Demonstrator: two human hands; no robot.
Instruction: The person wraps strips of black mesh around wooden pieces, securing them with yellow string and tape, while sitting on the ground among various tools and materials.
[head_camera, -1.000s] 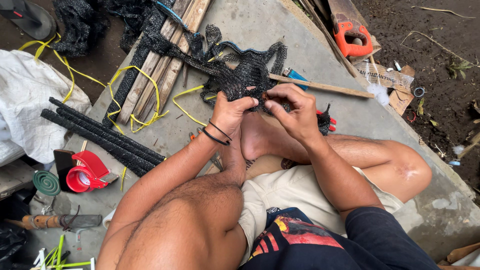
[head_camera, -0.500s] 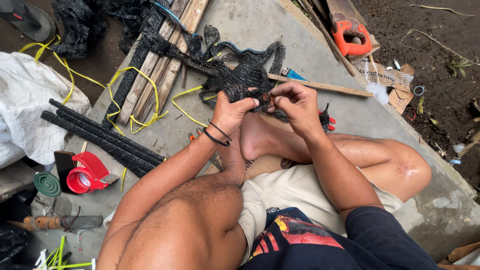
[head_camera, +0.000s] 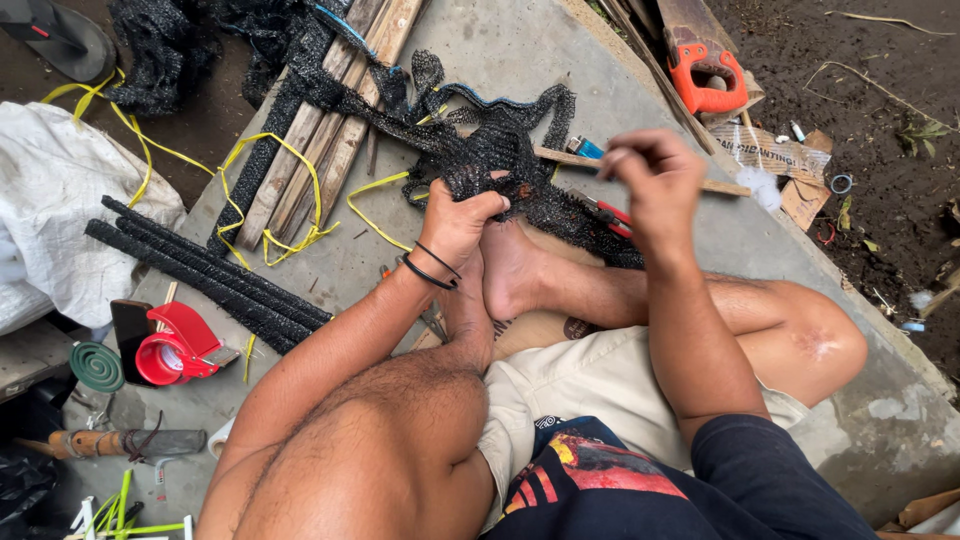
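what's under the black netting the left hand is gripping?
Under the black netting: a wooden stick, red-handled pliers, the concrete slab. The left hand and mesh hide the rest.

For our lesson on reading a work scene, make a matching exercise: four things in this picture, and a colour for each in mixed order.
Things:
1. saw handle
2. netting
3. cord
4. coil

Colours:
A. yellow
B. green
C. orange
D. black

Pairs: 1-C, 2-D, 3-A, 4-B. The left hand grips the netting.
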